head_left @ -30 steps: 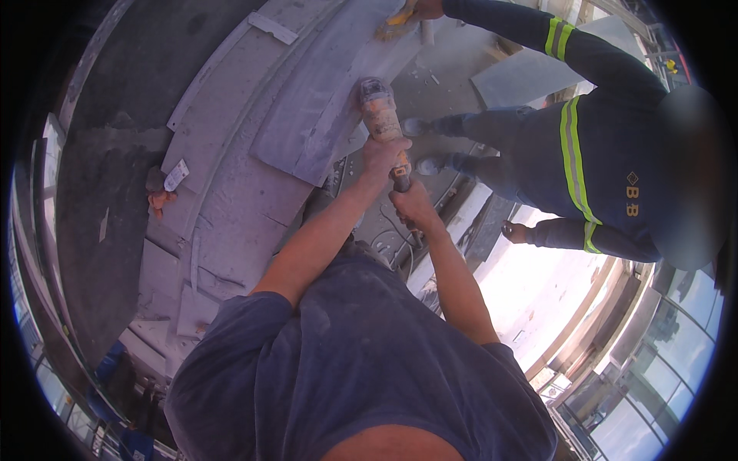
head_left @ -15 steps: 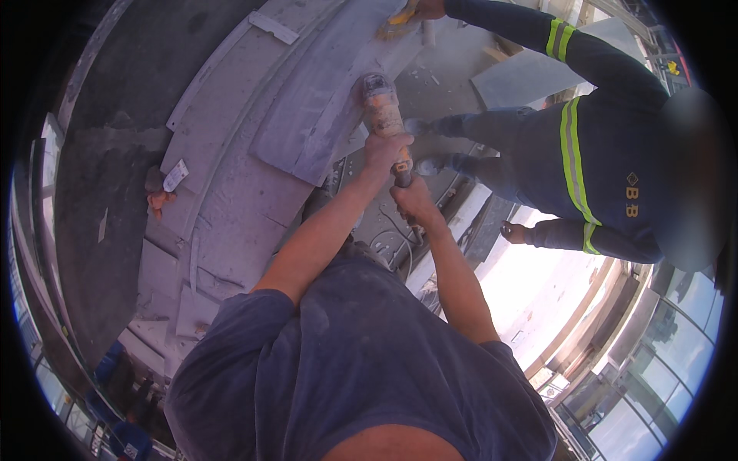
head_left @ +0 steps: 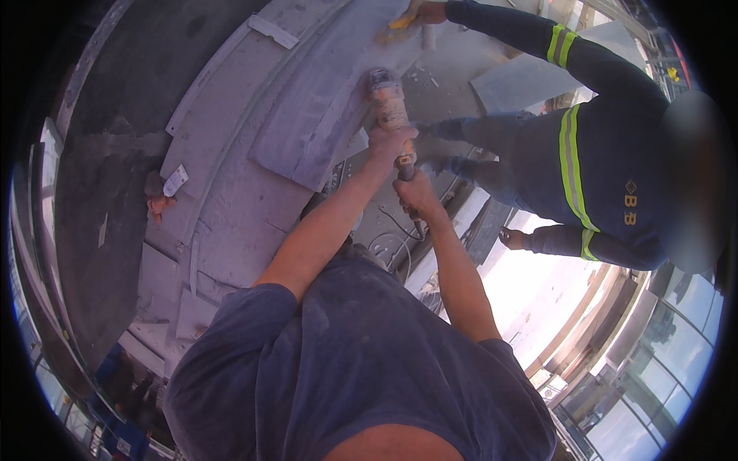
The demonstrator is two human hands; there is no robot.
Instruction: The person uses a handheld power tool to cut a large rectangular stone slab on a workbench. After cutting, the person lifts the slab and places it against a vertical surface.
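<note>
An angle grinder [head_left: 390,110], orange and caked with dust, points away from me over the edge of a large grey slab [head_left: 307,127]. Wrapped round its body is my left hand [head_left: 390,146]. Behind it, my right hand [head_left: 417,194] grips the dark rear end, from which a cord hangs. The grinder's head lies at the slab's right edge; its disc is hidden. Pale dust hangs past the head. At the slab's far end, a co-worker's hand [head_left: 432,12] holds a yellow tool [head_left: 403,21], its kind unclear.
The co-worker [head_left: 538,154], in dark clothes with reflective bands, stands close on the right. A loose cable [head_left: 388,242] lies on the floor by my right hand. Stone strips [head_left: 273,31] and offcuts lie at left. A pale sheet [head_left: 523,77] leans beyond the co-worker's legs.
The grinder and both my hands have shifted slightly to the right. Dust near the far end of the slab looks thicker. The co-worker has barely moved.
</note>
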